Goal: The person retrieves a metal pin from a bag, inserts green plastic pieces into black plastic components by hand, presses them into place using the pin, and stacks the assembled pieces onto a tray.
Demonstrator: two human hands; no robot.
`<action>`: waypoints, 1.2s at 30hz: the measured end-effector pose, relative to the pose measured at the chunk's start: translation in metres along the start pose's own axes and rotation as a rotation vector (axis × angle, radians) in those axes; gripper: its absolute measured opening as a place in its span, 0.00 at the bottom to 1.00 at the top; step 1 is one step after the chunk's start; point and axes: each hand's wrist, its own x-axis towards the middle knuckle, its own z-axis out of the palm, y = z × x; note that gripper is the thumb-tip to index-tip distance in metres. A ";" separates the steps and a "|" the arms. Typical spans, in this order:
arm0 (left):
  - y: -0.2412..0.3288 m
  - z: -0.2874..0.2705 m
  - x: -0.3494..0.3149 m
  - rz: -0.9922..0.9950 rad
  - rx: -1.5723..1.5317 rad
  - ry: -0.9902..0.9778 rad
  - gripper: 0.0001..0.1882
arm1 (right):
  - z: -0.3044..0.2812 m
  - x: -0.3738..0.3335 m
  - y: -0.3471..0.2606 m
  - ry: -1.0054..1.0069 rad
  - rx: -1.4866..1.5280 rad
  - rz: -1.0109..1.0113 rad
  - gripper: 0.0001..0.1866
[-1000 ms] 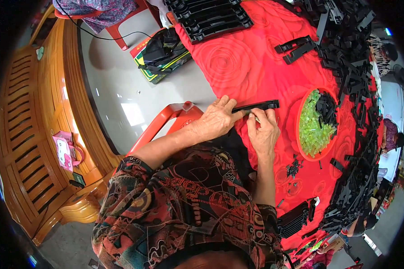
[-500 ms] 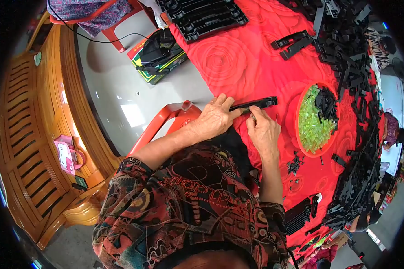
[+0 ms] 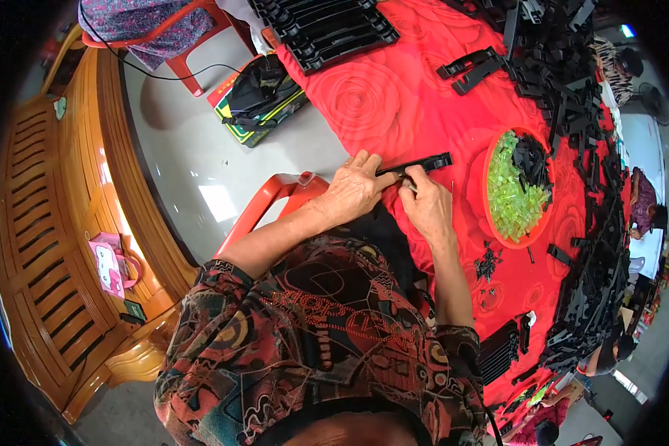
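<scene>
A long black plastic part lies at the near edge of the red-covered table. My left hand is closed round its left end, the thumb stretched along its near side. Close by, my right hand is pinched shut against the part beside the left thumb. Whatever sits between the right fingertips is too small to make out. To the right stands an orange-red bowl holding yellow-green translucent pieces and small black pieces. A small heap of tiny black pieces rests nearer me.
Loose black plastic parts are piled along the table's right side. A ribbed stack of black parts sits at the far end. Left of the table are a red plastic chair, a box with a black bag and a wooden bench.
My right hand has drawn slightly left, its fingertips closer to the left thumb. My left hand keeps its hold on the black part. The whole view has shifted a little.
</scene>
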 end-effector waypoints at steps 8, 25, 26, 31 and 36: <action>0.000 -0.002 -0.001 -0.012 0.059 -0.035 0.15 | -0.010 0.015 0.015 0.483 1.565 0.149 0.23; -0.002 0.005 -0.001 -0.026 0.042 0.032 0.19 | 0.021 0.037 0.002 0.599 1.574 -0.005 0.16; -0.002 0.006 0.000 -0.031 0.038 0.027 0.19 | 0.021 0.036 0.001 0.588 1.537 0.010 0.16; 0.000 0.005 0.000 -0.074 -0.027 -0.014 0.14 | 0.027 0.035 0.005 0.606 1.482 0.007 0.16; 0.001 0.003 0.000 -0.066 -0.025 -0.004 0.16 | 0.031 0.035 0.005 0.662 1.455 0.044 0.15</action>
